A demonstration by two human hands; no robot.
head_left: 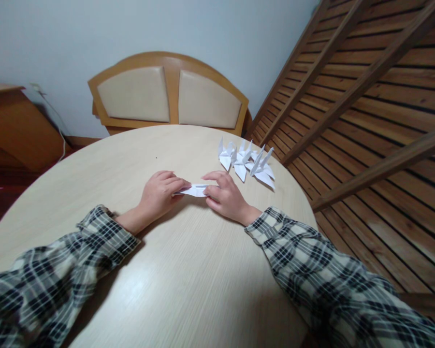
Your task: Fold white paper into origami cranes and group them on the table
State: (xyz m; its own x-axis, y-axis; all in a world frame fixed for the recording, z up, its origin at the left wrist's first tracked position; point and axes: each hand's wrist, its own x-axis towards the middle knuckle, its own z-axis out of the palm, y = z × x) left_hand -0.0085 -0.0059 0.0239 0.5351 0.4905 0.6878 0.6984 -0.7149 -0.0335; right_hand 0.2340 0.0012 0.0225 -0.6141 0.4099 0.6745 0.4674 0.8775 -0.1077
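Note:
Between my two hands is a small folded piece of white paper [196, 190], held low over the round table. My left hand [163, 192] pinches its left end, thumb and fingers closed on it. The right end is gripped by my right hand [224, 194], with the index finger bent above the paper. Fingers cover both ends, so only the middle of the paper shows. Just beyond my right hand stand several white folded paper cranes [240, 163], grouped close together with pointed wings and necks sticking up.
The pale round wooden table [188, 270] spans the view. Behind it stands a wooden headboard [173, 92] with cream panels against the wall. A slatted wooden partition [362, 106] rises along the right. At far left is a brown cabinet [18, 125] beside a cable.

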